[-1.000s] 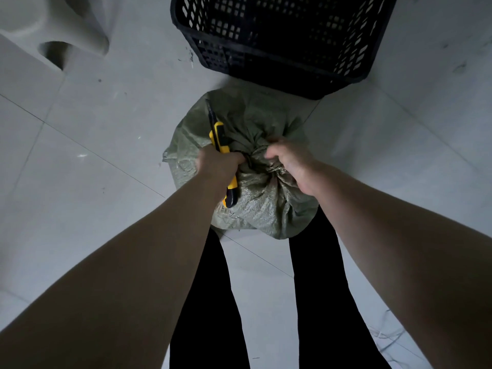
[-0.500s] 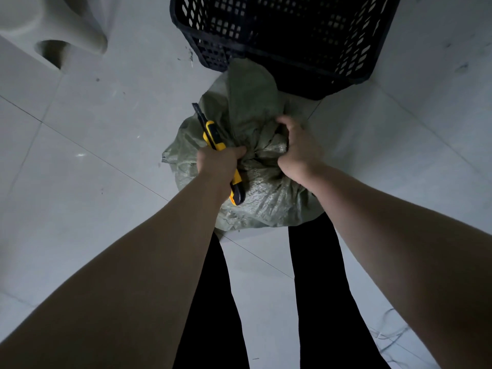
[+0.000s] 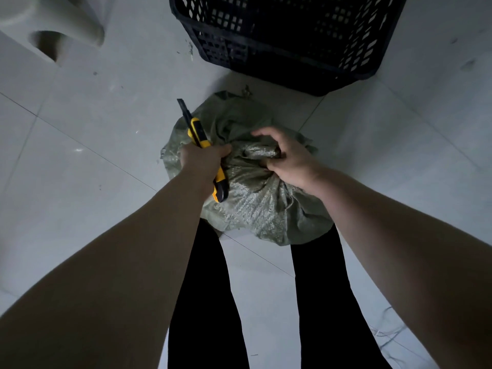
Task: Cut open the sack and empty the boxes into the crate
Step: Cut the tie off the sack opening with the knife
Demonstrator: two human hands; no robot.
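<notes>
A green woven sack (image 3: 255, 206) sits on the tiled floor in front of my legs, its top bunched up. My left hand (image 3: 202, 159) is closed around a yellow and black utility knife (image 3: 198, 133), blade end pointing away from me, and rests on the sack's left side. My right hand (image 3: 287, 158) pinches the gathered fabric at the sack's top, thumb and fingers curled over it. The black slatted crate (image 3: 292, 35) stands just beyond the sack. No boxes are visible; the sack hides its contents.
A white plastic stool or chair (image 3: 53, 25) stands at the upper left. My two black-trousered legs (image 3: 207, 302) are directly below the sack. Loose threads (image 3: 386, 334) lie on the pale floor tiles at lower right.
The sack's loose top flap, raised toward the crate half a second ago, has dropped flat. My right hand shifted its hold on the bunched top. The knife stays in my left hand.
</notes>
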